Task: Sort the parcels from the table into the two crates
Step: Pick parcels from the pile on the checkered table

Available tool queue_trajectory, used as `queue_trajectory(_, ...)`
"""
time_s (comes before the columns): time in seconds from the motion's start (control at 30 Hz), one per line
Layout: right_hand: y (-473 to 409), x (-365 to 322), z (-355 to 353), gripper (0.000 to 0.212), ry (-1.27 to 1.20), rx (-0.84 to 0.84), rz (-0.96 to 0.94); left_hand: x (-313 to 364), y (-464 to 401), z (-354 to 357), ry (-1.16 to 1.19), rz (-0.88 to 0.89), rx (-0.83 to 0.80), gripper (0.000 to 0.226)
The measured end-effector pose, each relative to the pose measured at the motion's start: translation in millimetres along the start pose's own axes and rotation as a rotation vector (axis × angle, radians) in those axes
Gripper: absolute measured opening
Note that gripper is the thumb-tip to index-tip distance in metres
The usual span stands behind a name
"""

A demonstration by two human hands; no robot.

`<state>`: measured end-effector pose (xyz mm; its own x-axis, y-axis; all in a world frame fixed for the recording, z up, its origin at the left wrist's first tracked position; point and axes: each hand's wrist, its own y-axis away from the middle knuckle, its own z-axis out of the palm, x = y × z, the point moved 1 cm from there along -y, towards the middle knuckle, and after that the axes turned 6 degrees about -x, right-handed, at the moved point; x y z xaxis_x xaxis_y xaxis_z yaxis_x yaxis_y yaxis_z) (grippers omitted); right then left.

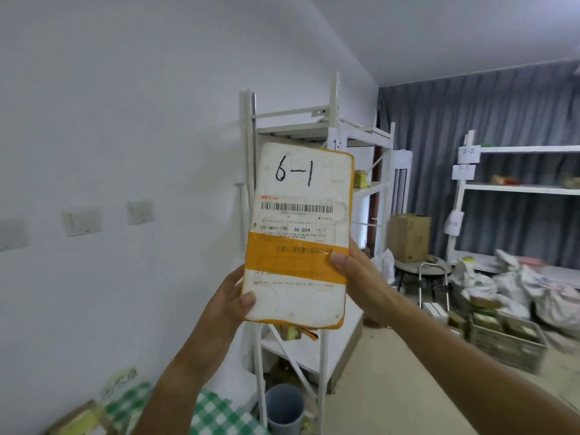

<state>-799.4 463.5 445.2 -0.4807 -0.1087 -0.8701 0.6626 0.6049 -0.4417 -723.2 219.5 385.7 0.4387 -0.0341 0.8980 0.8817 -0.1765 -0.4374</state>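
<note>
I hold a flat parcel (299, 233) upright in front of me, at about chest height. It is yellow-edged with a white shipping label, a barcode, an orange tape band and "6-1" handwritten at the top. My left hand (233, 301) grips its lower left edge, thumb on the front. My right hand (351, 271) grips its right edge, thumb pressed on the orange band. A grey crate (508, 346) holding several parcels stands on the floor at the right. The table with a green checked cloth (210, 416) shows at the bottom.
A white metal rack (326, 133) stands right behind the parcel against the wall, a grey bin (284, 406) at its foot. More white shelves (518, 189), a cardboard box (408, 237) and a heap of white bags (527, 287) fill the right side.
</note>
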Motion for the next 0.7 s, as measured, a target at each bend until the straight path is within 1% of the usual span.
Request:
queue_trajectory(0.13, 41, -7, -49, 0.09, 0.054, 0.086, 0.026, -18, -27, 54, 0.056, -0.034, -0.083, 0.099)
queue_trajectory(0.23, 73, -13, -85, 0.099, 0.057, 0.149, 0.046, -23, -48, 96, 0.065, -0.037, -0.141, 0.097)
queue_trajectory(0.43, 142, -23, -159, 0.105, 0.059, 0.287, 0.08, -37, -85, 190, 0.139, -0.04, -0.252, 0.104)
queue_trajectory(0.57, 191, -23, -207, 0.103, 0.05, 0.335, 0.104, -47, -104, 258, 0.181, -0.089, -0.284, 0.104)
queue_trajectory(0.7, 242, -7, -251, 0.103, 0.026, 0.382, 0.148, -73, -115, 320, 0.244, -0.152, -0.323, 0.107)
